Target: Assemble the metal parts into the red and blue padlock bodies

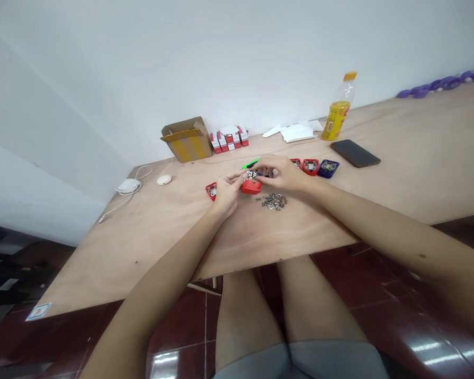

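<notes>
Red piece (252,187) gripped between thumb and fingers of left hand (228,193); its metal top met by bent fingers of right hand (282,172), whose exact grip cannot be told. Work judged partway: held piece apparently unfinished, loose metal parts (274,202) left on surface (245,231), nearer body than right hand. Fittings seen in red unit (310,167) and blue unit (328,168) just beyond right wrist; whether finished cannot be told.

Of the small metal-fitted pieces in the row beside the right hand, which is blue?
The rightmost piece, nearest the phone; the red pieces sit left of it.
</notes>
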A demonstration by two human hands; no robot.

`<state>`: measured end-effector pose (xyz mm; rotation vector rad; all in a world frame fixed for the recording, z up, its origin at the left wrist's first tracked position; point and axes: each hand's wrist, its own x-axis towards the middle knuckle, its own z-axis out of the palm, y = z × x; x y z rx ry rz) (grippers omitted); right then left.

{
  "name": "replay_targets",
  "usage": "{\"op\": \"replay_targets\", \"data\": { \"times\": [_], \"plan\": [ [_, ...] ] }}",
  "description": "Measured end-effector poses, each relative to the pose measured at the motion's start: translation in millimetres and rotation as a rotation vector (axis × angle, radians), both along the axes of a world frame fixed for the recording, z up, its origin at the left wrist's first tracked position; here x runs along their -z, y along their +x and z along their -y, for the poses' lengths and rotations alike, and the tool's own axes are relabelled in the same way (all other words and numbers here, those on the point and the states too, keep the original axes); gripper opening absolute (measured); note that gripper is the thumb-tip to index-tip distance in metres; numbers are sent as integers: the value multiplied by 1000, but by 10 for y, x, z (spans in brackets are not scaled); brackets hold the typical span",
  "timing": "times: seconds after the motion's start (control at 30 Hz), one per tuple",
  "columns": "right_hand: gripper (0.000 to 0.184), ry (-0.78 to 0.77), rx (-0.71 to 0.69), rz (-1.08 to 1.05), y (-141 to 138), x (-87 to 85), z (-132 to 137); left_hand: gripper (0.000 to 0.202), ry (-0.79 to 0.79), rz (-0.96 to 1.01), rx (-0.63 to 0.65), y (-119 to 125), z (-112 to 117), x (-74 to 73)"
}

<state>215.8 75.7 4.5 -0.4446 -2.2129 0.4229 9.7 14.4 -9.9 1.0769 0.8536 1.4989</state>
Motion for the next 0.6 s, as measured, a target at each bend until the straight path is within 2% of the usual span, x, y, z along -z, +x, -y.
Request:
{"op": "replay_targets", "data": {
  "times": [0.07, 0.3, 0.43, 0.5, 0.6],
  "plan": [
    [17, 5, -16, 1, -1, 3, 1, 42, -10, 27, -2, -5, -3, 0],
    [5, 32, 4, -74, -6, 1, -3, 38, -13, 52, 2, -20, -22, -2],
    [21, 45, -38, -98, -23, 3, 26, 35, -35, 88, 11, -21, -22, -7],
    [20, 74, -50, -115, -31, -4, 52, 34, -63, 104, 29, -21, -11, -24],
    [14, 30, -15, -115, -28, -33, 110, 32, -91, 120, 57, -16, 13, -61]
  ]
}}
